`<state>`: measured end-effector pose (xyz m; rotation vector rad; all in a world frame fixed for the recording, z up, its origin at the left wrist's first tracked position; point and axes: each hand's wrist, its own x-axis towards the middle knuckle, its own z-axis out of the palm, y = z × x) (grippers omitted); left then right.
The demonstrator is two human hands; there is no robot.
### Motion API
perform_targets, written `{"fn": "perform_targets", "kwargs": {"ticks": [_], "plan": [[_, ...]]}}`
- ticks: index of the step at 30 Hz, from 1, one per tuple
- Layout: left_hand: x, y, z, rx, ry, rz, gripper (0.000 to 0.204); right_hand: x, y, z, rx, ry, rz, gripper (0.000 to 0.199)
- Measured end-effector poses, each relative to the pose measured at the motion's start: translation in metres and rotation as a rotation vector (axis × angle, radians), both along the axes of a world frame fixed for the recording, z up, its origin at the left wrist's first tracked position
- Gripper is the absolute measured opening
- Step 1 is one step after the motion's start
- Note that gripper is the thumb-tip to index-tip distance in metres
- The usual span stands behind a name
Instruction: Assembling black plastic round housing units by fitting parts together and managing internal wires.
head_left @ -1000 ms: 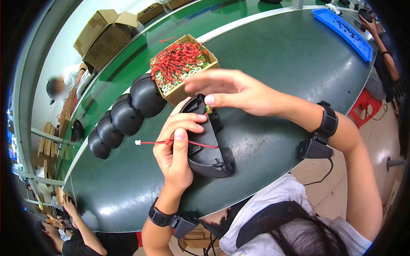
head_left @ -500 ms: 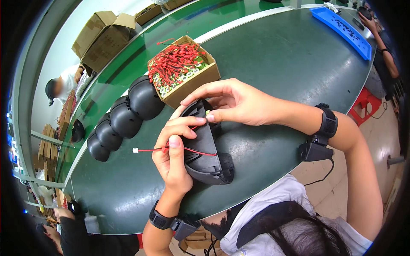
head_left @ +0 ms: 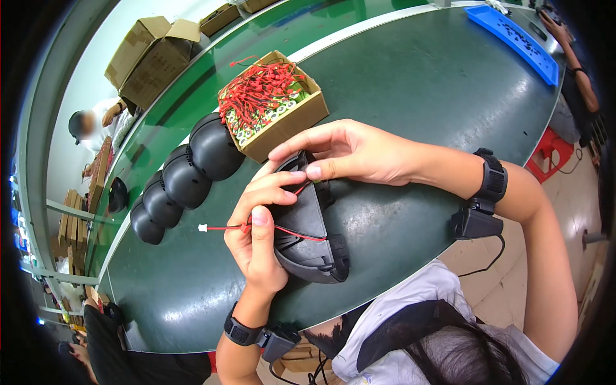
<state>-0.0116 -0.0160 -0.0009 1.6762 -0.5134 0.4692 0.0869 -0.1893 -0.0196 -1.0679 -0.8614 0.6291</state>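
Observation:
A curved black plastic housing (head_left: 307, 218) with a flat inner face rests tilted against the table before me. My left hand (head_left: 258, 224) is wrapped round its left side, thumb up. A thin red-and-black cable (head_left: 292, 231) crosses the housing and passes between those fingers, its white connector (head_left: 203, 228) sticking out to the left. At the housing's far end, my right hand (head_left: 350, 154) is closed, the index finger reaching over the end and the thumb pressing beside my left fingertips. A small greenish bit shows under that thumb; the rest of it is hidden.
Beyond my hands stands a cardboard box (head_left: 290, 131) of green cells with red wires. Several black domed shells (head_left: 186, 176) form a row to its left. A blue tray (head_left: 513, 42) with small dark parts lies at the far right of the green table (head_left: 398, 77). Other people work around.
My right thumb has shifted slightly left and lies against the left fingertips, covering more of the greenish bit. The housing has tipped slightly; the grip of my left hand is unchanged.

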Motion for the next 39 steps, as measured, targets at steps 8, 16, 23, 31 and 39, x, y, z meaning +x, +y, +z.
{"fn": "perform_targets", "kwargs": {"ticks": [8,16,23,31,39], "plan": [[0.005,0.009,0.0,0.061,-0.023,-0.007,0.032,0.001,0.001,0.0,-0.007,-0.152,-0.034,0.044],[0.01,0.016,0.002,-0.032,-0.174,0.164,0.025,0.023,0.012,0.017,0.066,-0.327,-0.463,0.025],[0.016,0.023,-0.01,-0.037,-0.078,0.122,0.029,0.08,0.107,0.097,-0.33,-1.116,-0.335,0.042],[0.019,0.021,-0.018,-0.149,-0.16,0.219,0.028,0.113,0.218,0.058,-1.19,-1.172,-0.06,0.065],[0.023,0.019,-0.017,-0.141,-0.235,0.287,0.027,0.12,0.212,0.065,-0.712,-1.341,-0.501,0.043]]}}
